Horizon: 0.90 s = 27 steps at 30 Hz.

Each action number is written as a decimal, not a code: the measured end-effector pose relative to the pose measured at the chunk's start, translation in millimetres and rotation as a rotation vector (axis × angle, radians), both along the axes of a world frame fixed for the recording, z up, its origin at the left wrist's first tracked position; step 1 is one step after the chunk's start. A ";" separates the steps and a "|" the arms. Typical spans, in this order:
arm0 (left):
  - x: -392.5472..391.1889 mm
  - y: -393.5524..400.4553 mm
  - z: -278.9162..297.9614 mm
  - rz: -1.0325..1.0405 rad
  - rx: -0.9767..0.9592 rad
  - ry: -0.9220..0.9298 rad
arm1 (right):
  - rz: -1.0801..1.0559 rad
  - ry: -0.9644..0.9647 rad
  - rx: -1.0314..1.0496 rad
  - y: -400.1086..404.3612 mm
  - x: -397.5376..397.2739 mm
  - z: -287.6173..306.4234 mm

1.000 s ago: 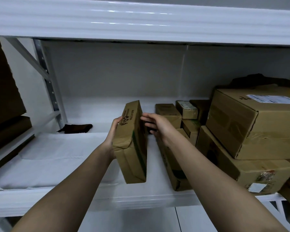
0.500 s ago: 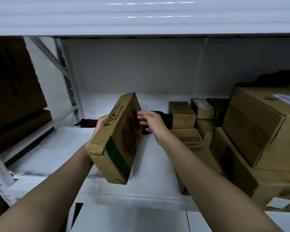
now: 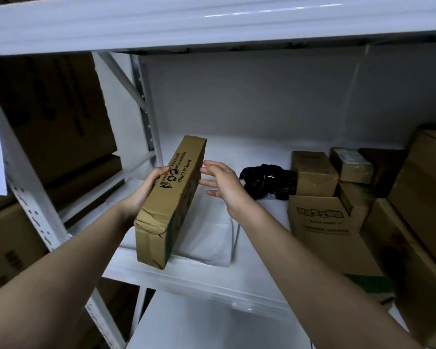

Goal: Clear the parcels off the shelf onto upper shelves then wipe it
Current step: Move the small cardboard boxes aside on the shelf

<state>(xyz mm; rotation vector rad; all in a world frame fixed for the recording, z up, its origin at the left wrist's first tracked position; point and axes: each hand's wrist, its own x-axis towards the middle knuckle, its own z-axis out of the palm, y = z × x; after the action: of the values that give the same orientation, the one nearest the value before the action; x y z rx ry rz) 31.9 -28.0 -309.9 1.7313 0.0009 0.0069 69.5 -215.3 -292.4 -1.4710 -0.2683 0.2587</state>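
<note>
A long flat cardboard parcel (image 3: 169, 202), printed "MADE IN CHINA", hangs tilted above the front of the white shelf (image 3: 207, 280). My left hand (image 3: 146, 190) grips its left side from below. My right hand (image 3: 222, 185) hovers just right of the parcel with fingers spread, touching its upper edge lightly or not at all. Several more cardboard parcels (image 3: 320, 222) stand stacked at the shelf's right. A black crumpled bag or cloth (image 3: 267, 180) lies on the shelf beside them.
The upper shelf's white beam (image 3: 212, 23) runs across the top. A perforated upright post (image 3: 35, 207) stands at the left, with large brown boxes (image 3: 53, 117) in the neighbouring bay. White paper sheets (image 3: 207, 238) cover the shelf surface.
The parcel has been lifted off the shelf and swung left. My right hand has let go and opened. The view has shifted left, exposing the black bag.
</note>
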 end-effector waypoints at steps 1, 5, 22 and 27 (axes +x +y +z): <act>6.8 6.1 -0.7 0.000 -0.005 0.002 | 0.016 -0.001 -0.014 7.2 0.3 -0.3; 9.8 20.7 8.7 -0.025 0.003 0.060 | 0.034 0.021 -0.052 32.7 4.5 -3.1; 63.6 126.0 -1.9 0.052 0.301 0.196 | -0.113 0.090 -0.142 162.6 44.2 -16.9; 87.8 131.4 -23.5 0.201 0.557 0.279 | -0.132 0.060 -0.262 165.5 60.1 -43.3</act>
<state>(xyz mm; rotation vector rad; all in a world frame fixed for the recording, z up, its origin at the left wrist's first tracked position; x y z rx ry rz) 119.7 103.4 -333.5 2.2682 0.4127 -0.0944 129.6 -49.8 -335.8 -1.7291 -0.0906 0.2371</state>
